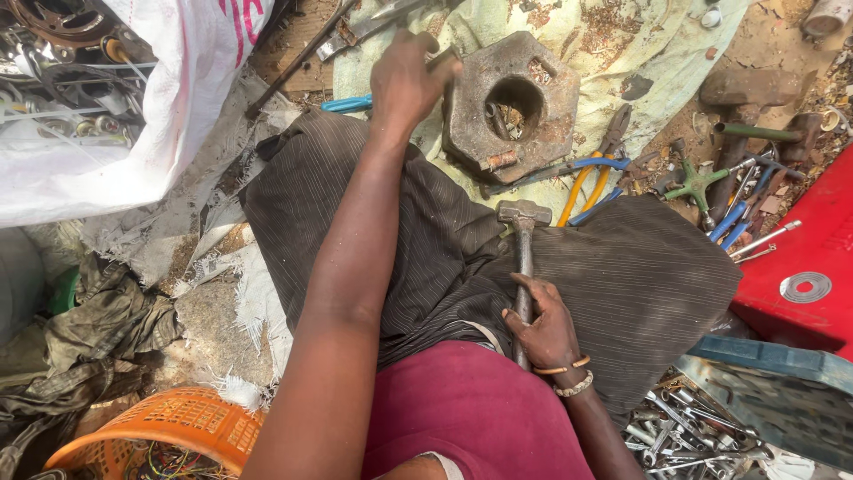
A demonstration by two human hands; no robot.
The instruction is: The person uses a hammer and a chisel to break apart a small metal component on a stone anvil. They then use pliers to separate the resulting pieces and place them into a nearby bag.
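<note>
I sit on the ground with a rusty hexagonal metal block [469,124] in front of my knees; it has a round hole in its middle. My left hand [407,82] is stretched out to the block's left edge, with its fingers closed around a short dark metal piece [442,60] held against the block. My right hand [544,331], with bracelets at the wrist, grips the handle of a hammer [522,215]. The hammer lies across my lap and its steel head points toward the block.
Orange- and blue-handled pliers [586,182] lie right of the block, a blue-handled tool [345,104] left of it. A green cross wrench [697,182], a red panel [826,240], a tray of spanners [684,431], an orange basket [169,427] and a white sack [178,98] surround me.
</note>
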